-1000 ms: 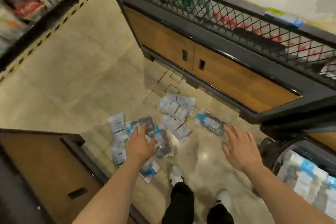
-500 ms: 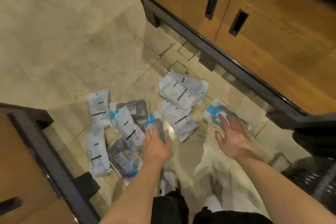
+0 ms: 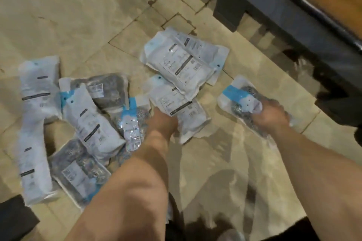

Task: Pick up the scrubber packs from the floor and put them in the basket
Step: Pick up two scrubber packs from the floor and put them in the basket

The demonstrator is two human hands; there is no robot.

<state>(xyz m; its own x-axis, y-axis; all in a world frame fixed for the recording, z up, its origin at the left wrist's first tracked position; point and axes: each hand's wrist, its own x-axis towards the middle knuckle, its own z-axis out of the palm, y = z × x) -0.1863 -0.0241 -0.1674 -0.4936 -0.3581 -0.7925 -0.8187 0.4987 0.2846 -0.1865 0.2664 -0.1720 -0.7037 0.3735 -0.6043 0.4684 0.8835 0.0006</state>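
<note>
Packs of scrubbers lie scattered over a beige tiled floor (image 3: 64,15), flat plastic pouches with white labels and blue bands. At far left a long white pack (image 3: 38,88) runs downward into another pack (image 3: 33,172) below it; their print is only dark bars, too blurred to read. A dark block (image 3: 11,219) is cut off by the bottom left corner. Next comes a heap: a grey pack (image 3: 106,89) with a small barcode label, a white pack (image 3: 92,123) lying across it, and a lower grey pack (image 3: 78,174) partly under the left forearm. A crinkled clear pack (image 3: 130,125) with a blue strip shows shiny wire wool inside.

The left hand (image 3: 163,123) reaches under the edge of a white middle pack (image 3: 176,103); its fingers are hidden, so its grip cannot be told. Above that, a top pack (image 3: 182,60) lies over one more, its label lines illegible.

Set apart to the right, the blue-banded pack (image 3: 239,100) sits on the floor with the right hand (image 3: 272,115) closed down over its near end, fingers blurred. A dark cabinet base (image 3: 293,31) with wood above crosses the top right corner.
</note>
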